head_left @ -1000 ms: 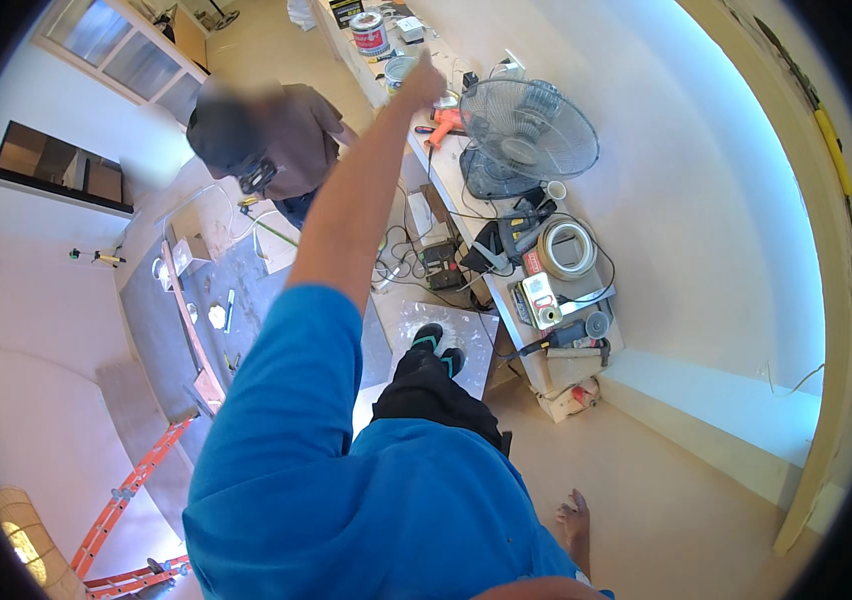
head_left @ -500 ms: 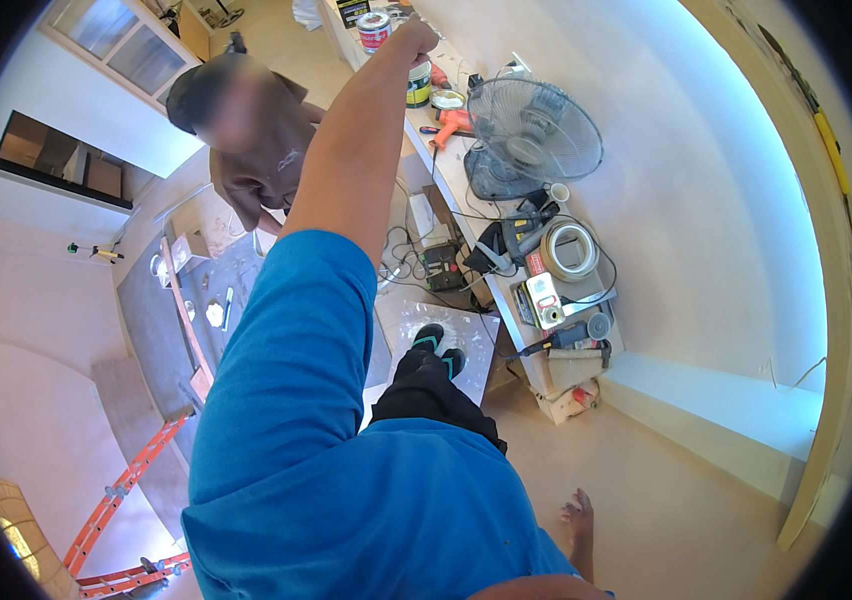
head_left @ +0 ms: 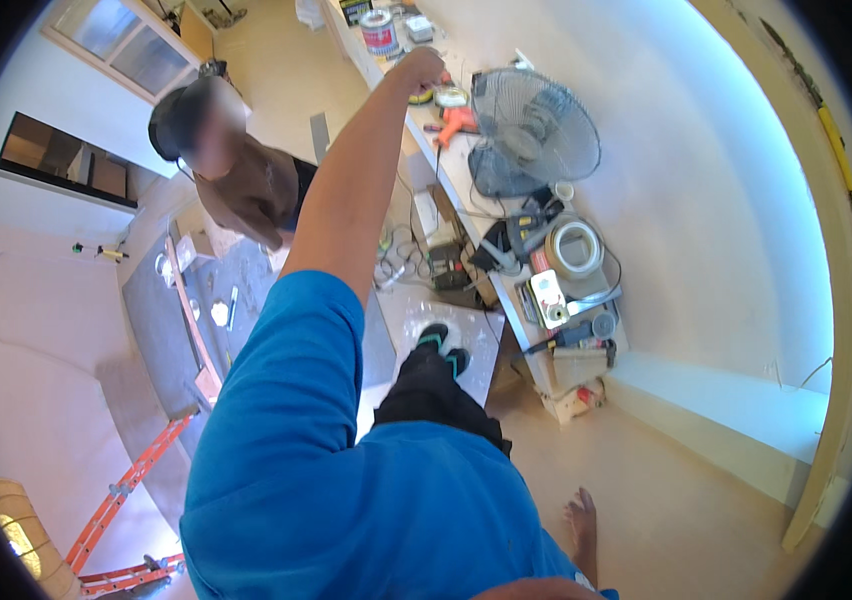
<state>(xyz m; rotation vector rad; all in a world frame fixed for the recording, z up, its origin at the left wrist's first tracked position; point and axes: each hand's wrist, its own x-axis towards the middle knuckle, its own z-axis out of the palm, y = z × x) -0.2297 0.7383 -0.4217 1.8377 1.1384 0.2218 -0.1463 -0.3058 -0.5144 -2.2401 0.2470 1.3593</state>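
Note:
My left hand (head_left: 420, 70) reaches far out over the cluttered ledge (head_left: 458, 165), its fingers curled. Whatever they hold, if anything, is hidden. Right below the hand shows part of a yellow-and-black can (head_left: 420, 98), mostly covered by it. Beside that stands an open round tub (head_left: 451, 98) with pale content. A red-and-white can (head_left: 379, 35) is a little farther along, and an orange pistol-shaped tool (head_left: 457, 126) lies nearer. My right hand (head_left: 581, 508) hangs low at my right side, fingers loosely apart, holding nothing.
A caged fan (head_left: 531, 130) stands on the ledge, with a roll of tape (head_left: 575, 247), power tools and cables nearer me. A co-worker (head_left: 246, 175) stands to the left. An orange ladder (head_left: 126, 490) is at lower left. Cables (head_left: 401, 255) trail over the floor.
My left hand has shifted slightly down over the ledge, covering more of the yellow-and-black can. The co-worker has moved left and turned the head. My right hand stays about where it was.

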